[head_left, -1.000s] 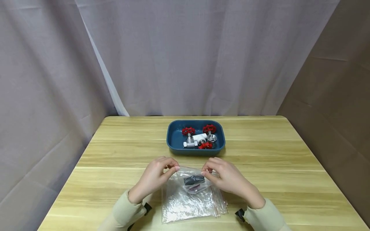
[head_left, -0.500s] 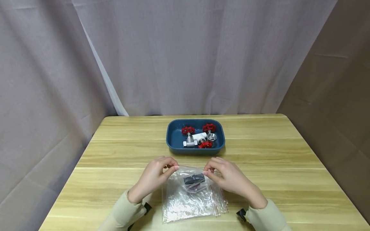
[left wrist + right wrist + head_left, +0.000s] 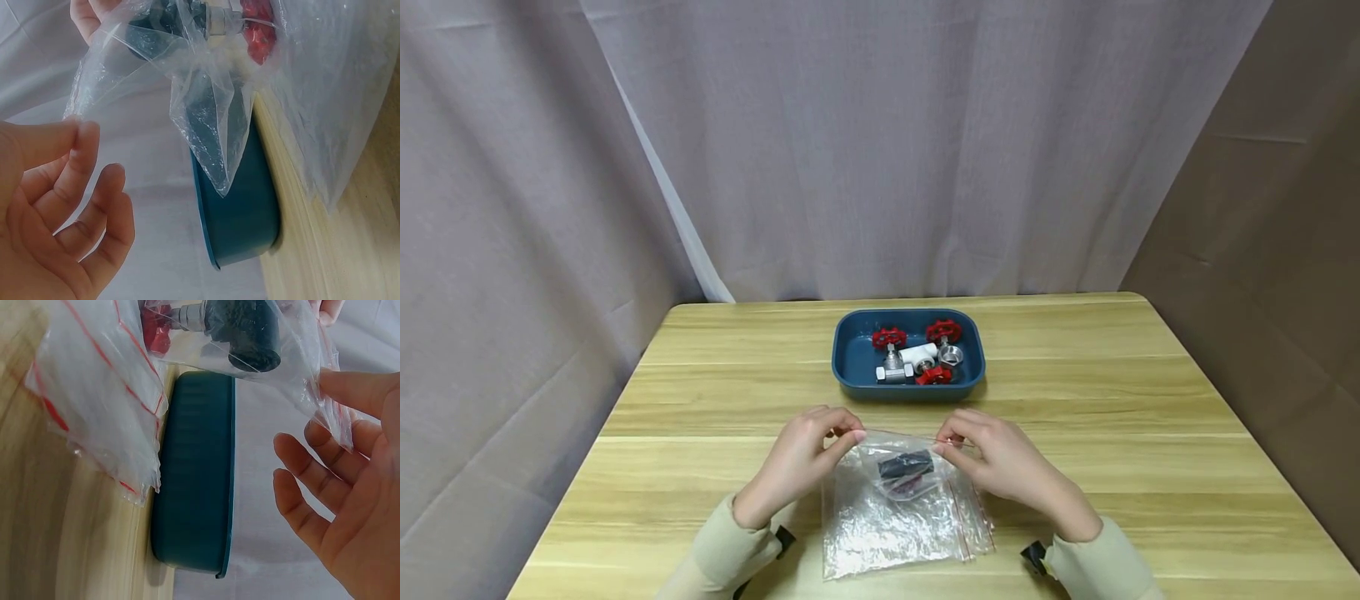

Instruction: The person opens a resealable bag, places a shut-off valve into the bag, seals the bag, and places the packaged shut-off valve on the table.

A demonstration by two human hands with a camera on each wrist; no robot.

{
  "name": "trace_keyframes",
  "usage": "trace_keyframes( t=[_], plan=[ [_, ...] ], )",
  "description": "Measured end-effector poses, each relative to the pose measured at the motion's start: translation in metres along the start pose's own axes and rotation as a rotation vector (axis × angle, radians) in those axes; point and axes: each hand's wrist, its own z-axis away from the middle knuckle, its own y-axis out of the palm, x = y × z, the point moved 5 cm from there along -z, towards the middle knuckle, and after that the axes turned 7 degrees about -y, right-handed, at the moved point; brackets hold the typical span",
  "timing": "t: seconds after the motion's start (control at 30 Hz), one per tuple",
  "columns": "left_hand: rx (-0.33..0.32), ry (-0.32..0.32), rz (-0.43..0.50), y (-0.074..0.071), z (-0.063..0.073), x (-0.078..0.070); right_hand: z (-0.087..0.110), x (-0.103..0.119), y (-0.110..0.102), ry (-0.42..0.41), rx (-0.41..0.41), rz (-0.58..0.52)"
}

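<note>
Left hand [image 3: 801, 458] and right hand [image 3: 992, 457], each grip a pinch on the bag [image 3: 891, 442], black valve [image 3: 905, 464] inside hazy.

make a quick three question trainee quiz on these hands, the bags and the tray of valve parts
1. True or false: the black-bodied valve is inside the clear zip bag.
2. Of the left hand and right hand, which pinch that bag: a) neither, b) just one, c) both?
3. Fill in: in the head view, the blue tray shows ___ red handwheels.

Key: 1. true; 2. c; 3. three.
</note>
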Motion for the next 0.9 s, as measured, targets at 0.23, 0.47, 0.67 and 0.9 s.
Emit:
trace_keyframes(
  t=[0.23,0.47,0.67,0.9],
  plan=[
    [-0.002,-0.008,-0.001,0.0,0.0,0.001,0.005,-0.004,-0.002,0.02,-0.003,-0.025],
    [-0.004,0.005,-0.005,0.002,-0.001,0.001,0.007,-0.004,-0.003,0.006,-0.02,-0.029],
    [-0.004,0.006,-0.008,0.003,0.0,0.0,0.009,-0.005,-0.003,0.011,-0.018,-0.017],
    [-0.053,0.024,-0.006,-0.001,0.0,0.0,0.013,-0.009,-0.007,0.034,-0.03,-0.022]
  ],
)
